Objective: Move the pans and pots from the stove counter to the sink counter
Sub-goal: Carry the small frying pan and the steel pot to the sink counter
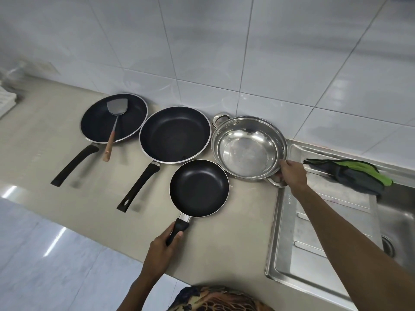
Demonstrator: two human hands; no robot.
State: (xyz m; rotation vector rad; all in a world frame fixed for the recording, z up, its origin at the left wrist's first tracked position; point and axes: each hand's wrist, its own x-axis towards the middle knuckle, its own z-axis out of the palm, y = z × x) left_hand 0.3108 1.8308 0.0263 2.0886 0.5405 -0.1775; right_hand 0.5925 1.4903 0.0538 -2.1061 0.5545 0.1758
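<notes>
A small black frying pan (198, 187) sits near the front of the beige counter (235, 239), and my left hand (162, 250) grips its black handle. A shiny steel pot (248, 147) with two loop handles stands beside the sink; my right hand (292, 173) holds its near handle and rim. Behind the small pan lies a medium black frying pan (174, 134). Further left is a large black frying pan (112, 118) with a metal spatula (115, 121) resting in it.
A steel sink with a ribbed drainboard (314, 239) fills the right side, with a grey and green cloth (350, 173) on its back ledge. A white tiled wall (224, 52) runs behind the counter. White stacked items (6, 99) sit at the far left.
</notes>
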